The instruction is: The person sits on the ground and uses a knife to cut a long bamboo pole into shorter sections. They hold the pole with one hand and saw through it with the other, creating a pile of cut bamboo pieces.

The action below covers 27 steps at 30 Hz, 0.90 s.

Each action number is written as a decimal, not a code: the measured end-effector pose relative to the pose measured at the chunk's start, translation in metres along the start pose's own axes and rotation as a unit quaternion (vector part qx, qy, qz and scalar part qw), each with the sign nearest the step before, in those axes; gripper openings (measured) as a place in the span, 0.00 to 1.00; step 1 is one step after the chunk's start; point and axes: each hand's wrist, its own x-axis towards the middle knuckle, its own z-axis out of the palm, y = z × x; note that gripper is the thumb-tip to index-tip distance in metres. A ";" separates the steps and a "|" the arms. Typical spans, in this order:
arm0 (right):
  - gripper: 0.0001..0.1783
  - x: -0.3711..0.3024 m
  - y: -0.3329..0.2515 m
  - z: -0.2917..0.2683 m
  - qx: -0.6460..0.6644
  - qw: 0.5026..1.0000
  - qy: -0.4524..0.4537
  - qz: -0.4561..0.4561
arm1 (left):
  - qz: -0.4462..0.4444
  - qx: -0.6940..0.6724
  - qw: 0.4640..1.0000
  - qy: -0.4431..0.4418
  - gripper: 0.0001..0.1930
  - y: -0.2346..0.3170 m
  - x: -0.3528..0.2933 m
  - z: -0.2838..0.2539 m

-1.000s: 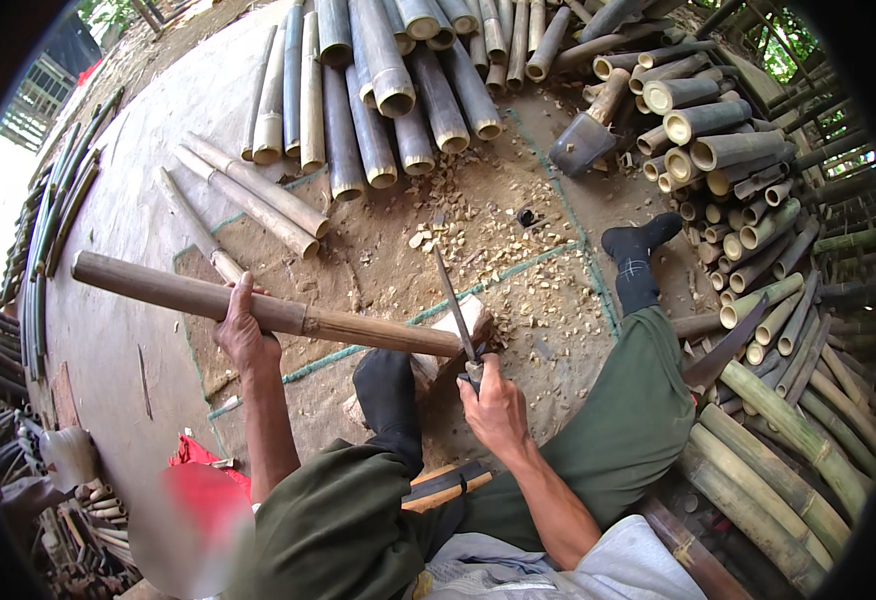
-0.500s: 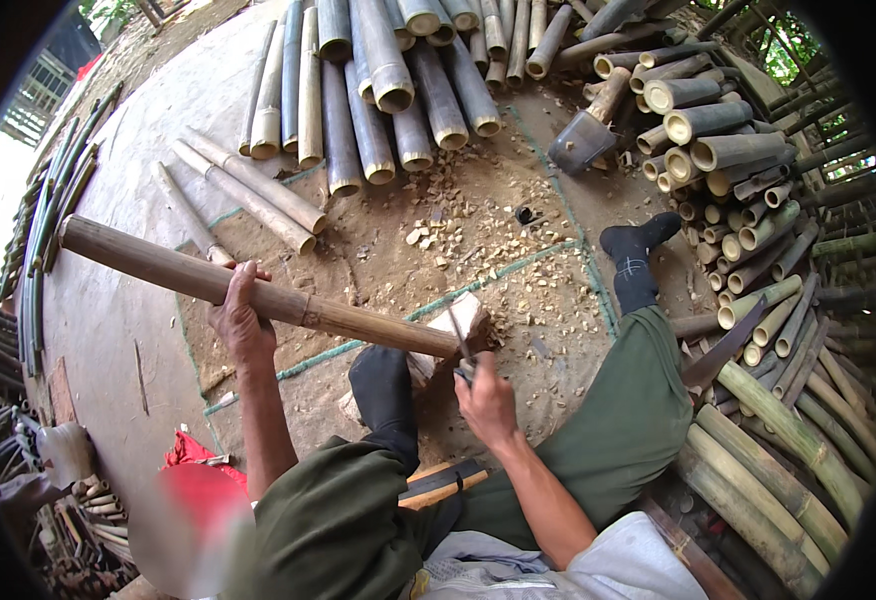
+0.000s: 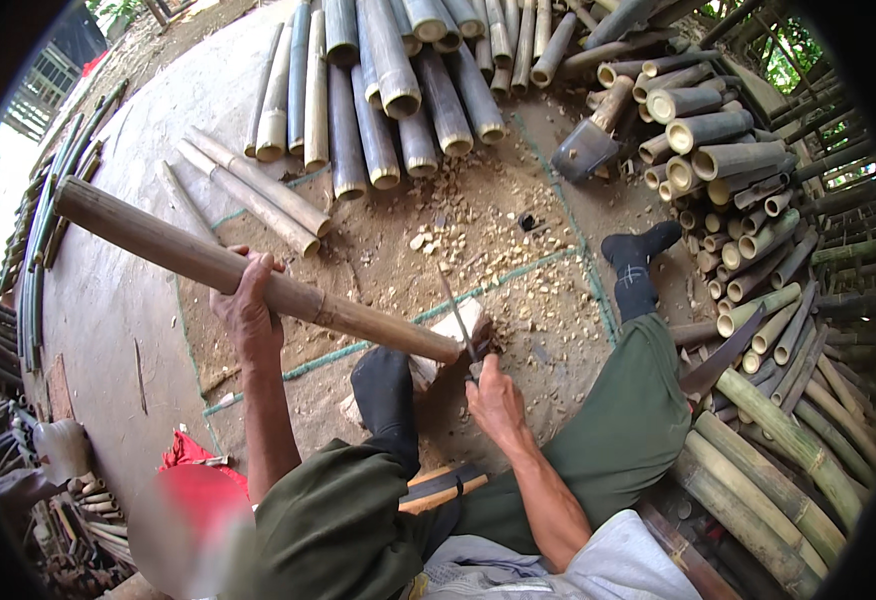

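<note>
My left hand [image 3: 246, 300] is wrapped round a long brown bamboo pole [image 3: 183, 255] near its middle. The pole slants from upper left down to the right, its lower end lying against a pale wooden block [image 3: 461, 322] on the ground. In my right hand [image 3: 499, 402] is the dark handle of a knife [image 3: 456, 308]. Its thin blade points up and away, just beside the pole's lower end. I cannot tell whether the blade touches the pole. My left foot in a dark sock [image 3: 383, 395] is beside the block, under the pole.
Cut bamboo tubes [image 3: 383, 110] lie in a pile at the far side. More bamboo [image 3: 728, 130] is stacked along the right. Wood chips [image 3: 448, 235] litter the mat. A wide-bladed tool [image 3: 586, 150] lies far right, and a long dark blade [image 3: 720, 355] is by my right knee.
The upper end of the pole has risen slightly, with my left hand still round it. My right hand and the knife have shifted a little to the right, and the blade stands more upright.
</note>
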 end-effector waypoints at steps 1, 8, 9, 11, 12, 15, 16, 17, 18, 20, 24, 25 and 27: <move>0.18 -0.003 -0.018 -0.016 0.031 0.999 0.009 -0.011 | -0.006 0.016 1.000 -0.008 0.20 0.001 -0.002 -0.002; 0.18 0.006 0.007 0.016 -0.048 0.999 -0.003 0.012 | -0.003 -0.011 0.995 -0.102 0.22 0.005 -0.001 0.004; 0.18 0.008 0.021 0.015 -0.046 0.999 -0.004 0.013 | 0.004 -0.014 0.994 -0.112 0.22 0.005 0.002 0.009; 0.18 0.004 0.009 0.005 -0.004 1.000 -0.001 -0.007 | 0.009 0.004 0.993 -0.118 0.22 0.005 0.000 0.000; 0.18 -0.003 -0.015 -0.011 0.030 0.999 0.010 -0.021 | -0.002 0.003 0.992 -0.122 0.22 0.006 -0.004 -0.008; 0.18 -0.009 -0.031 -0.021 0.125 0.983 0.092 -0.097 | -0.009 -0.009 0.989 -0.146 0.23 0.009 -0.002 -0.009; 0.18 -0.013 -0.032 -0.020 0.158 0.972 0.122 -0.125 | -0.008 -0.009 0.988 -0.155 0.23 0.010 -0.002 -0.010; 0.18 -0.009 -0.014 -0.003 0.153 0.976 0.115 -0.098 | -0.010 -0.013 0.985 -0.170 0.23 0.010 -0.003 -0.006; 0.18 -0.004 0.002 0.009 0.086 0.992 0.070 -0.066 | -0.006 -0.019 0.983 -0.183 0.23 0.011 -0.003 -0.003; 0.17 0.009 0.023 0.015 -0.049 0.999 -0.014 0.001 | -0.014 -0.021 0.993 -0.112 0.24 0.017 -0.011 0.016; 0.17 -0.005 -0.021 -0.012 0.030 0.999 -0.025 0.003 | 0.000 -0.043 0.996 0.084 0.24 0.006 -0.002 -0.010; 0.18 -0.008 -0.026 -0.014 0.036 0.999 0.005 -0.034 | 0.027 -0.019 0.990 0.136 0.22 0.001 -0.002 -0.009; 0.17 -0.013 -0.041 -0.025 0.090 0.992 0.048 -0.068 | 0.034 0.017 0.992 0.119 0.21 -0.001 -0.003 -0.014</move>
